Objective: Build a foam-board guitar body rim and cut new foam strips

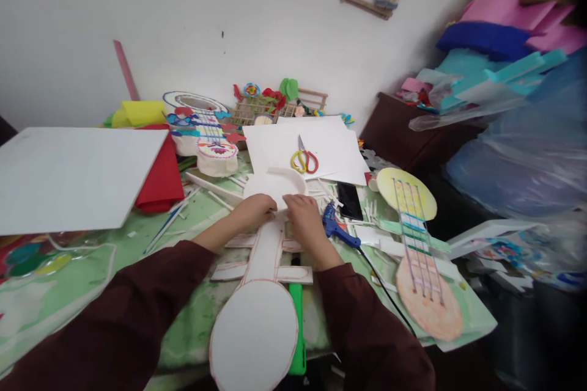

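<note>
A white foam-board instrument cutout point(254, 330), with a round body, a long neck and side pegs, lies in front of me, its round end nearest me. At its far end a curved white foam strip point(293, 178) stands up along the edge. My left hand point(257, 211) is closed on the left side of that far end, fingers bent together. From the right, my right hand point(303, 220) pinches the same end near the strip. The fingertips partly hide what they press. A blue glue gun point(337, 226) lies just right of my right hand.
Scissors point(305, 159) rest on white sheets point(261, 140) at the back. A black phone point(350, 200) and a yellow-and-orange stringed model point(428, 293) are at right. A large white board point(77, 177) covers the left. Foam scraps and a green object point(297, 330) lie around the cutout.
</note>
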{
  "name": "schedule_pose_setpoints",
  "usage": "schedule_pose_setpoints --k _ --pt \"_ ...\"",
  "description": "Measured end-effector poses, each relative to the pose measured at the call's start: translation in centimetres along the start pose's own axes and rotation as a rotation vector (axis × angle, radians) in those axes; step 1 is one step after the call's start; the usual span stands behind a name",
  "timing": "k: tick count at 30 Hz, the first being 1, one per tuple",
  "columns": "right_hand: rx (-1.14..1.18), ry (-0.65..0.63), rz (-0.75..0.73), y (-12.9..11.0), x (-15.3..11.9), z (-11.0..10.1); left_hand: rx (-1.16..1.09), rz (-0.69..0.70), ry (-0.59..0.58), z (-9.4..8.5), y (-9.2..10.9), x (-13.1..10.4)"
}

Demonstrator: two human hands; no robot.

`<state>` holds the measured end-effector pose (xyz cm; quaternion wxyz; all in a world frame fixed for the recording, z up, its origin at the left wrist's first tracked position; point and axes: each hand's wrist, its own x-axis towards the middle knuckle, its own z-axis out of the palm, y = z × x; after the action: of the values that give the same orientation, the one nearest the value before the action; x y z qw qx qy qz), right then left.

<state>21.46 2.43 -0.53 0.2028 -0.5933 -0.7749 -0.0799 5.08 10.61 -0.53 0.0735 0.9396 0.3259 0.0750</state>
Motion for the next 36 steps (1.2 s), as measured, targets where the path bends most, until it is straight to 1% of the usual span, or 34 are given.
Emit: schedule_pose_setpoints --k 2,5,8,10,13,17,20,22,25,27,29,31,33,36 --pt "-0.035 0.069 0.101 0.9 -1.1 -1.4 -0.023 0.003 -0.019 -0.3 -0.2 0.0" --pt "-0.127 0.082 0.316 2.7 -3.6 -3.2 -0.044 -0.018 -0.038 -0.9 -0.5 0.0" --pt "-0.219 0.013 0.489 4.0 -6.1 -4.0 -0.054 -0.059 -0.046 -1.6 -0.4 -0.1" --pt "-0.231 -0.065 0.540 4.4 -7.2 -4.0 -0.080 -0.087 -0.067 -2.0 -0.2 -0.1" --pt "-0.228 -0.143 0.523 4.5 -8.0 -3.4 -0.098 -0.117 -0.088 -2.1 -0.1 -0.2" --pt "-0.261 -0.146 0.485 4.7 -8.0 -2.7 -0.104 -0.132 -0.093 -1.9 -0.3 -0.3" --pt "-0.266 -0.141 0.474 5.1 -8.0 -2.8 -0.099 -0.121 -0.086 -2.0 -0.4 -0.3" --pt "-0.272 -0.102 0.470 5.4 -8.0 -3.2 -0.089 -0.094 -0.088 -2.2 -0.5 -0.3" --pt "-0.268 -0.012 0.494 5.6 -8.2 -3.9 -0.081 -0.072 -0.084 -2.3 -0.7 -0.3" --pt "-0.248 0.052 0.506 5.6 -8.4 -4.3 -0.094 -0.067 -0.081 -2.1 -1.0 -0.2" --pt "-0.221 0.117 0.488 5.4 -8.4 -4.5 -0.117 -0.058 -0.077 -1.8 -1.2 -0.1" --pt "-0.187 0.154 0.447 5.1 -8.3 -4.4 -0.127 -0.051 -0.067 -1.4 -1.4 0.0" --pt "-0.150 0.155 0.392 4.5 -8.2 -4.1 -0.118 -0.041 -0.058 -1.0 -1.5 0.1" --pt "-0.071 0.142 0.256 3.2 -8.0 -3.5 -0.109 -0.030 -0.045 -0.5 -1.6 0.2"
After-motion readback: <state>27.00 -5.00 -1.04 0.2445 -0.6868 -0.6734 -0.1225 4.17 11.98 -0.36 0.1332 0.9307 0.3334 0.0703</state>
